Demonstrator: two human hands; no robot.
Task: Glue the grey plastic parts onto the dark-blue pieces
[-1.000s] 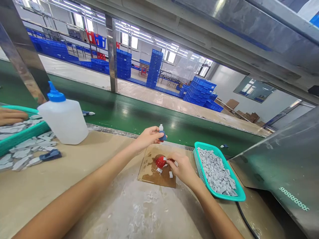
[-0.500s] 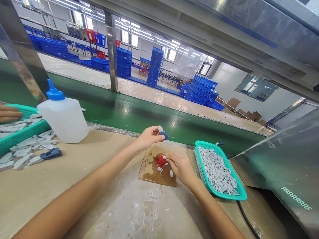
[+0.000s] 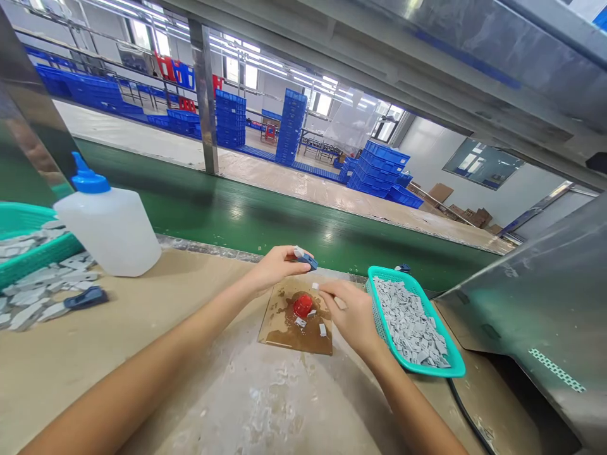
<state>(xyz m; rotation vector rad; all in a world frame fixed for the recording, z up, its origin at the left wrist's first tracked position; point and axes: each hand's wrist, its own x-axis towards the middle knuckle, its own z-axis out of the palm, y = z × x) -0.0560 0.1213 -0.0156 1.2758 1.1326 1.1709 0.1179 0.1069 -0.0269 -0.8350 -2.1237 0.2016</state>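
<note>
Here I view the left hand point(image 3: 275, 265) gripping a blue-and-white piece point(image 3: 309, 261) near the far edge of the worktop point(image 3: 227, 404); the right hand point(image 3: 351, 309) pinches a small white tab point(image 3: 315, 287), slightly nearer, beyond the red cup point(image 3: 303, 306) on the brown board point(image 3: 279, 333).

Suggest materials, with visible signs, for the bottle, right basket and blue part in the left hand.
Bottle: probably plastic, satin, with a cloudy white body. Basket: likely moulded plastic, slightly glossy, with perforated sides. Blue part: perhaps plastic, evenly coloured; finish unclear.
</note>
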